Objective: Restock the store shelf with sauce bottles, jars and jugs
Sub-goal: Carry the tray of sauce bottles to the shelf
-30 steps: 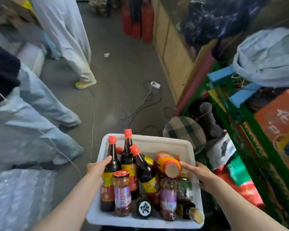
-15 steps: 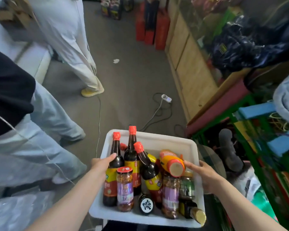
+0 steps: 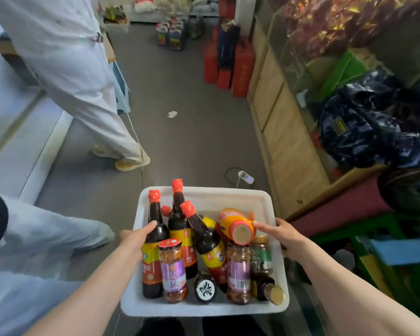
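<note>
Low in frame, above grey floor [image 3: 184, 146]: white tray [image 3: 204, 309] carried by both bare hands. Left hand [image 3: 134, 238] clamped on tray's left rim, thumb touching shoulder of nearest dark sauce bottle [image 3: 154, 248]. Right hand [image 3: 285, 238] clamped on right rim, thumb lying against orange bottle [image 3: 235, 225] tipped on its side, cap toward camera. Inside tray: 3 red-capped dark bottles, 2 upright, third one [image 3: 204, 238] leaning right; 2 purple-label jars, left jar [image 3: 173, 270] with red lid, right jar [image 3: 238, 272] under orange bottle; green-label jar [image 3: 261, 258] by right wall; black-lidded jar [image 3: 205, 288] at front; small dark bottle [image 3: 267, 287] lying in front right corner. Wooden cabinet [image 3: 284, 132] along right. Red jugs [image 3: 230, 61] on floor farther back. Person in white [image 3: 66, 69] standing at left.
</note>
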